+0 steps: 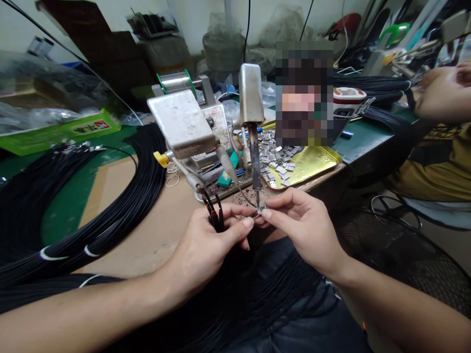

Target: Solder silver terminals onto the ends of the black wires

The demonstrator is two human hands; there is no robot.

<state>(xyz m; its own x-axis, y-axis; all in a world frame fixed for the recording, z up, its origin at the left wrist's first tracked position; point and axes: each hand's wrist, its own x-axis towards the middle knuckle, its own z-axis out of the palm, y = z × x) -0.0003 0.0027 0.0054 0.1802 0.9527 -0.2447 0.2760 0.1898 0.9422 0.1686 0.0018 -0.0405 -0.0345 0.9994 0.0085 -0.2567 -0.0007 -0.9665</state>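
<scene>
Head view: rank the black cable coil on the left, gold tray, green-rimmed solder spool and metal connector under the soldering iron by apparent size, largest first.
1. Black cable coil
2. Gold tray
3. Green-rimmed solder spool
4. Metal connector

Just left of the tip of the slim, upright, dark-metal soldering iron [254, 162], I see the bare left hand [208, 236], thumb and forefinger drawn into a pinch, the other fingers curled below; to the tip's right, the bare right hand [311, 229] faces it, thumb and forefinger pinching close under the tip; the bare left forearm [99, 309] and bare right forearm [393, 301] angle in from either side, wrists farther from the iron than the fingertips.
</scene>
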